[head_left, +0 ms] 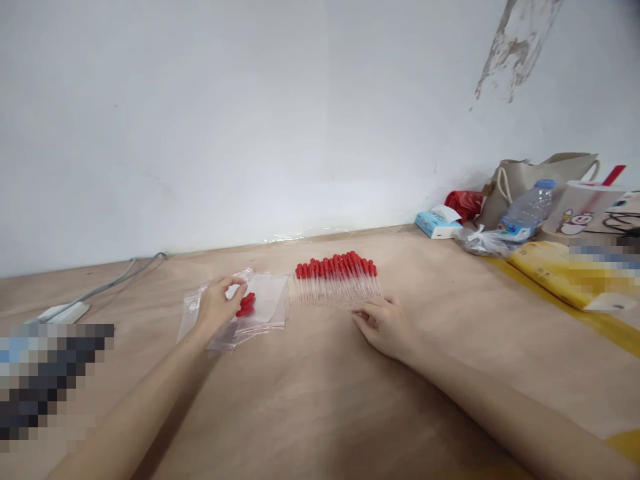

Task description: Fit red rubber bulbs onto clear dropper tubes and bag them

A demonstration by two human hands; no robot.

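Observation:
My left hand (221, 305) is over a stack of clear zip bags (265, 298), thumb and fingertips closed together on what looks like a bag's edge. Just beside those fingertips show several red dropper bulbs (245, 305); whether they lie inside the bag or on it I cannot tell. To the right, a row of clear droppers with red bulbs (340, 265) lies side by side, bulbs toward the wall and thin tips toward me. My right hand (384, 323) rests on the table close to those tips, fingers loosely bent, with a gap at the thumb and nothing visible in it.
Brown paper (310, 400) covers the table up to the white wall. At the back right stand a tissue pack (438, 223), a bottle (527, 207), a drink cup (580, 208), a grey bag (545, 175) and a yellow packet (550, 270). A cable (107, 288) runs along the left.

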